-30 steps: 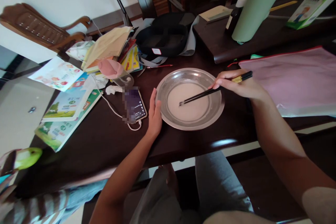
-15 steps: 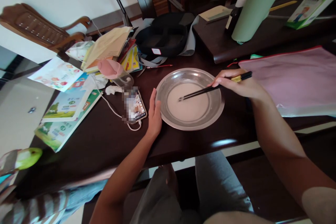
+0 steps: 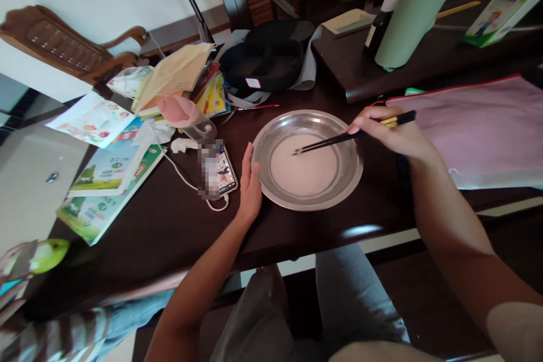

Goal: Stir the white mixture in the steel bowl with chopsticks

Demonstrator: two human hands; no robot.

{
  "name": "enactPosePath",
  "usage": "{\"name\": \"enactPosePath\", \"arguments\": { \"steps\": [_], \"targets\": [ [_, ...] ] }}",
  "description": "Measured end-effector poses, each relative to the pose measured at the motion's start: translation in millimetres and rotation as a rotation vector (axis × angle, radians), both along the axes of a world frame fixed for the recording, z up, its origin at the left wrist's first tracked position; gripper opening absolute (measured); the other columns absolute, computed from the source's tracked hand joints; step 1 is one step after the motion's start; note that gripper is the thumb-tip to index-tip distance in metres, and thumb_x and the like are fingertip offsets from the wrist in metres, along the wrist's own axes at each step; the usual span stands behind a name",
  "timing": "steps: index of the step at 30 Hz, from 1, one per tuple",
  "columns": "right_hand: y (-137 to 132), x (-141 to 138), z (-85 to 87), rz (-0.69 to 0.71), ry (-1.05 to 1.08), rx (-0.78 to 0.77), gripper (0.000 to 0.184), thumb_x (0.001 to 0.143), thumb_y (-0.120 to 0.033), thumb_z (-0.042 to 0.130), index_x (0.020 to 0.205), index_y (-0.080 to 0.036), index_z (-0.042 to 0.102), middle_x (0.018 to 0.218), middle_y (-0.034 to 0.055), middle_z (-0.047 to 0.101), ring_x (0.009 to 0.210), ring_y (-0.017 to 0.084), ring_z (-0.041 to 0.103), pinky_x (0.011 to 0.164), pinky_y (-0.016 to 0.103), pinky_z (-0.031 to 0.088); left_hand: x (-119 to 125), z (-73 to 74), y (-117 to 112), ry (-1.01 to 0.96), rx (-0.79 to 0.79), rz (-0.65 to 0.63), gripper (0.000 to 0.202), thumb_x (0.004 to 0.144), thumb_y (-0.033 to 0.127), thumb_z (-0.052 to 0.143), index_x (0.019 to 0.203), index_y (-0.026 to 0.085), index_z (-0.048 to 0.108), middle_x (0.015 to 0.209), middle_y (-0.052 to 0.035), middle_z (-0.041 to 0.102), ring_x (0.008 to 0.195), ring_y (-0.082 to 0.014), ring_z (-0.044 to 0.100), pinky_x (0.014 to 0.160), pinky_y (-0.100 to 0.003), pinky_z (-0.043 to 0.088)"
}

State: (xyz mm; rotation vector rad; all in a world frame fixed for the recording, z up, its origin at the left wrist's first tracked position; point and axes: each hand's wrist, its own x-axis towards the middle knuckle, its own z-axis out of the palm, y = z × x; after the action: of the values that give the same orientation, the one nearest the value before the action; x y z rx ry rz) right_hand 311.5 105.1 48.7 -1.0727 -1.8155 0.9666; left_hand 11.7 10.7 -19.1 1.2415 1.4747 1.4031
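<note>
A round metal plate (image 3: 271, 189) with pale liquid batter (image 3: 303, 172) in it sits on the dark wooden table (image 3: 169, 226). My right hand (image 3: 392, 133) is closed round a pair of black chopsticks (image 3: 339, 140), whose tips reach over the far side of the batter. Flat against the plate's left rim rests my left hand (image 3: 250, 186), fingers stretched out, holding nothing. A phone (image 3: 218, 172) with a white cable lies just left of that hand.
Picture books (image 3: 106, 172) and papers crowd the table's left. A pink-lidded cup (image 3: 186, 116), a black bag (image 3: 265, 59), a green cylinder (image 3: 418, 8), a pink pouch (image 3: 479, 127) stand behind and right. Another person's striped sleeve (image 3: 51, 334) holds a green apple (image 3: 44, 253) at lower left.
My right hand has drawn back to the right and up with the chopsticks, so their tips moved from the batter's left middle toward its far side. My left hand stayed put.
</note>
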Motion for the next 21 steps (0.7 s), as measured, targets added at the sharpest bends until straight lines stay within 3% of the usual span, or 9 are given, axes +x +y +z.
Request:
{"name": "enactPosePath", "arguments": {
  "steps": [2,4,8,10,13,16,18,21],
  "targets": [
    [3,6,-0.2,-0.094,0.071,0.016,0.031,0.088,-0.044,0.067,0.067,-0.023,0.074,0.074,0.0025,0.078,0.073,0.018,0.07,0.074,0.032,0.05,0,0.2,0,0.0,0.006,-0.006,0.065,0.094,0.061,0.052,0.151,0.031,0.044,0.166,-0.0039,0.036,0.155,-0.0242,0.029,0.129,-0.042,0.021],
    [4,10,0.5,-0.092,0.107,-0.007,0.034,0.088,-0.045,0.067,0.062,-0.023,0.073,0.067,0.0022,0.075,0.068,0.018,0.069,0.072,0.033,0.051,0,0.3,0,-0.002,0.007,-0.008,0.065,0.094,0.06,0.052,0.151,0.03,0.043,0.166,-0.0042,0.036,0.155,-0.0243,0.029,0.129,-0.042,0.022],
    [-2,4,1.5,0.112,-0.01,-0.063,0.033,0.088,-0.048,0.066,0.069,-0.023,0.075,0.076,0.0026,0.079,0.076,0.019,0.072,0.075,0.032,0.052,0,-0.1,0,-0.009,-0.002,-0.006,0.065,0.094,0.06,0.052,0.151,0.031,0.042,0.166,-0.0038,0.035,0.156,-0.0245,0.028,0.129,-0.042,0.021],
    [-3,-1,1.0,0.144,-0.04,-0.061,0.029,0.087,-0.048,0.067,0.074,-0.024,0.076,0.082,0.0026,0.08,0.083,0.02,0.073,0.077,0.031,0.052,1,-0.1,0,-0.012,-0.003,-0.005,0.064,0.094,0.059,0.052,0.151,0.031,0.043,0.167,-0.0042,0.035,0.156,-0.0243,0.029,0.129,-0.041,0.022],
    [-1,0,0.4,0.011,-0.016,-0.026,0.028,0.088,-0.046,0.067,0.074,-0.024,0.076,0.083,0.0022,0.08,0.082,0.02,0.072,0.077,0.031,0.051,1,0.4,0,-0.007,0.003,-0.005,0.063,0.095,0.059,0.052,0.151,0.031,0.043,0.166,-0.0041,0.035,0.156,-0.0241,0.029,0.129,-0.041,0.022],
    [2,7,1.5,-0.108,0.084,-0.002,0.033,0.088,-0.046,0.068,0.064,-0.024,0.073,0.07,0.0014,0.076,0.071,0.019,0.07,0.074,0.033,0.05,0,0.9,0,0.0,-0.001,-0.004,0.063,0.094,0.06,0.051,0.15,0.032,0.044,0.166,-0.0034,0.035,0.156,-0.0243,0.028,0.129,-0.041,0.022],
    [1,8,2.8,-0.079,0.102,-0.025,0.036,0.087,-0.047,0.068,0.06,-0.024,0.072,0.066,0.0015,0.075,0.067,0.019,0.069,0.072,0.033,0.049,1,1.0,0,-0.003,-0.004,-0.002,0.063,0.094,0.06,0.052,0.15,0.032,0.044,0.166,-0.0032,0.035,0.156,-0.0244,0.028,0.129,-0.041,0.022],
    [-2,2,3.7,0.049,0.005,-0.069,0.034,0.088,-0.049,0.067,0.067,-0.023,0.075,0.075,0.0026,0.079,0.074,0.019,0.071,0.074,0.032,0.049,1,0.8,0,-0.004,-0.003,-0.001,0.063,0.094,0.06,0.052,0.15,0.032,0.044,0.166,-0.003,0.035,0.156,-0.0244,0.028,0.129,-0.042,0.021]
  ]
}}
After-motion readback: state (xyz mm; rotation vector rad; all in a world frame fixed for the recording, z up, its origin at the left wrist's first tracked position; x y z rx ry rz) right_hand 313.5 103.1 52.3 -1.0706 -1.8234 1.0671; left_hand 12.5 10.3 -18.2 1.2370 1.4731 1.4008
